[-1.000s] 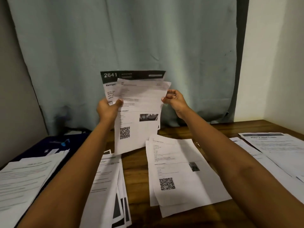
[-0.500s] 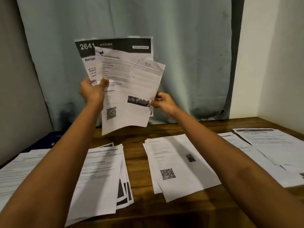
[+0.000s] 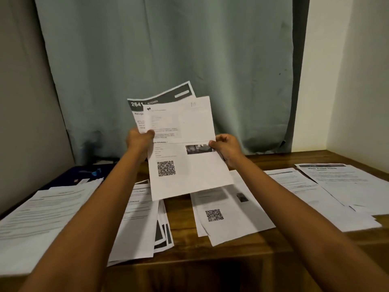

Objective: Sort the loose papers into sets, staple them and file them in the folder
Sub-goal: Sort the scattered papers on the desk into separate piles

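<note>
Both hands hold loose papers up above the wooden table [image 3: 221,249]. My left hand [image 3: 140,141] grips the left edge of a sheet with a dark "2641 KITCHEN" header [image 3: 160,98]. In front of it is a white sheet with a QR code [image 3: 185,157]; my right hand [image 3: 227,147] pinches its right edge. Below lie sorted stacks: a QR-code pile [image 3: 229,216] at centre right, a text pile with dark-edged pages [image 3: 139,220] at centre left, and a wide pile [image 3: 37,218] at far left.
More printed sheets [image 3: 328,192] spread over the table's right side. A dark blue folder [image 3: 84,173] lies at the back left, partly under papers. A grey-green curtain [image 3: 168,60] hangs behind, and a pale wall closes the right side.
The held papers came down from their raised position and shifted right. The front QR-code sheet is now tilted and sits further right of the header sheet. Both hands kept their hold.
</note>
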Tool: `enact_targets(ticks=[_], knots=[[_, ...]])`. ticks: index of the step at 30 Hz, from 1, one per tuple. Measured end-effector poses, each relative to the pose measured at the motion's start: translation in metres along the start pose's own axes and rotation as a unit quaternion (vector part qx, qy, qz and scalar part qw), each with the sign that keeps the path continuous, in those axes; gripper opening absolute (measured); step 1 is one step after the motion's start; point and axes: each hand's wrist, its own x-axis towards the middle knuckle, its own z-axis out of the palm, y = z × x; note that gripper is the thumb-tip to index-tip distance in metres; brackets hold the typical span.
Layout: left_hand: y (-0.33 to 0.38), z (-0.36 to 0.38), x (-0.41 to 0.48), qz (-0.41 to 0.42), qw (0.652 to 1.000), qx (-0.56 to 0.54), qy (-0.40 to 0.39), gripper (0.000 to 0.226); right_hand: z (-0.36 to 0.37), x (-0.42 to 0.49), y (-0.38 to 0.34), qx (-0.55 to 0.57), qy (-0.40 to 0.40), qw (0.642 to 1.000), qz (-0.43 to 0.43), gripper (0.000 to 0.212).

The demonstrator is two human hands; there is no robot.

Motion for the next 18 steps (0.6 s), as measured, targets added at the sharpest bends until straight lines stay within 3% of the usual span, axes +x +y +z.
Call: enact_targets(ticks=[7, 9, 15, 18], knots=[[-0.052, 0.028, -0.051, -0.022, 0.984, 0.178, -0.008, 0.042, -0.036, -0.037, 0.028, -0.136, 0.080, 0.987, 0.038, 0.018], [-0.059, 0.034, -0.074, -0.021, 0.978, 0.204, -0.019, 0.047, -0.042, -0.047, 0.037, -0.173, 0.097, 0.979, 0.041, 0.027], [-0.088, 0.041, -0.109, -0.001, 0.962, 0.266, -0.059, 0.053, -0.045, -0.065, 0.067, -0.246, 0.106, 0.961, 0.064, 0.035], [-0.097, 0.042, -0.113, 0.005, 0.947, 0.316, -0.065, 0.058, -0.044, -0.072, 0.074, -0.281, 0.086, 0.954, 0.062, 0.022]])
